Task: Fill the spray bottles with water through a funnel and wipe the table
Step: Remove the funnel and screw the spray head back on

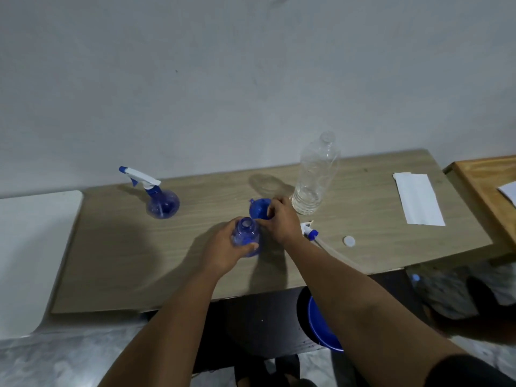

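Note:
My left hand (223, 247) grips an open blue spray bottle (245, 236) standing on the wooden table (117, 247), its neck uncapped. My right hand (282, 219) holds a blue funnel (258, 209) just behind that bottle. The removed spray head (310, 231) with its tube lies to the right of my right wrist. A second blue spray bottle (162, 202) with a white trigger head stands at the back left. A clear plastic water bottle (314, 177), uncapped and holding a little water, stands behind my right hand.
A white bottle cap (349, 241) lies near the front right edge. A folded white paper towel (418, 198) lies at the right. A second wooden table (485, 185) adjoins on the right. A blue basin (321, 328) sits under the table. The wall is directly behind.

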Demonstrator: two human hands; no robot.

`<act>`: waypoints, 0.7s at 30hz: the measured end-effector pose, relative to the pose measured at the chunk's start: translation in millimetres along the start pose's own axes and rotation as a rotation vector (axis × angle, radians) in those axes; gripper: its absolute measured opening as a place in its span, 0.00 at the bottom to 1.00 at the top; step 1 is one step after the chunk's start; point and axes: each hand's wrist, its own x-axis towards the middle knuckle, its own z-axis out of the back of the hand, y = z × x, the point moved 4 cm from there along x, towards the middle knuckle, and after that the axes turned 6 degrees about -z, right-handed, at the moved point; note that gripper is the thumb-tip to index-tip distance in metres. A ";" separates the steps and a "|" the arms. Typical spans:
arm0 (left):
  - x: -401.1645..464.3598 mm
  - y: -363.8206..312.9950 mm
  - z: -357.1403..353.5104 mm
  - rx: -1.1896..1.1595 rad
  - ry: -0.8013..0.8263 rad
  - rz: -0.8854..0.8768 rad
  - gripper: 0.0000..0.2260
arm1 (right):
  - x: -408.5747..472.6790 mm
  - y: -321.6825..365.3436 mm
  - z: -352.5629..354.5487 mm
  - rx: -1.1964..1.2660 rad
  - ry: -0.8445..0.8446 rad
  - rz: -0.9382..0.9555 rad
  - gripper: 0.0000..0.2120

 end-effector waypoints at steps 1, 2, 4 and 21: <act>-0.3 0.5 0.4 -0.006 -0.001 -0.001 0.25 | -4.5 -0.2 4.5 -0.046 -0.007 0.008 0.18; -0.9 1.3 0.9 -0.012 0.002 0.003 0.26 | -9.2 -1.3 10.3 -0.092 -0.020 0.015 0.15; -2.4 3.2 1.7 -0.011 0.006 0.002 0.28 | -17.1 -4.5 27.3 -0.222 -0.051 0.003 0.06; -18.0 2.7 -12.0 -0.042 0.012 0.013 0.25 | -26.2 -28.4 72.4 -0.513 0.117 -0.205 0.09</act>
